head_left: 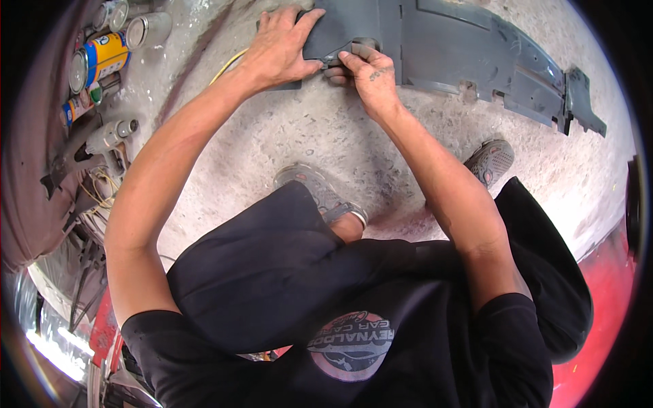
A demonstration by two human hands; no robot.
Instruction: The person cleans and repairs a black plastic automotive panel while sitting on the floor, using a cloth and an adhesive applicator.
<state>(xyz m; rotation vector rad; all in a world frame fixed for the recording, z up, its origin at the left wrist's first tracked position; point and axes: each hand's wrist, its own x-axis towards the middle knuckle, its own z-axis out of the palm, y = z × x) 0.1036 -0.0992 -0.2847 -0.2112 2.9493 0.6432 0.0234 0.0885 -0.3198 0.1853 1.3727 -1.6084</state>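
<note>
A long dark grey molded plastic panel point(452, 41), perhaps vehicle trim, lies across the floor at the far side, with notches and tabs along its near edge. My left hand point(282, 44) rests on its left end, fingers spread and thumb pointing right. Just right of that thumb, my right hand point(367, 71) is closed in a pinch at the panel's near edge. A thin dark line runs across the panel beside these fingertips; whether it is a crack or a strand I cannot tell. What the right fingers hold is hidden.
At the left stand a blue-and-yellow can point(109, 58), a pale lidded can point(147, 30) and other containers. Nearer lies a grey tool with a round nozzle point(126, 128), beside tangled cords point(98, 187). My clogs point(316, 190) are on the rough floor; a red surface point(602, 306) is at the lower right.
</note>
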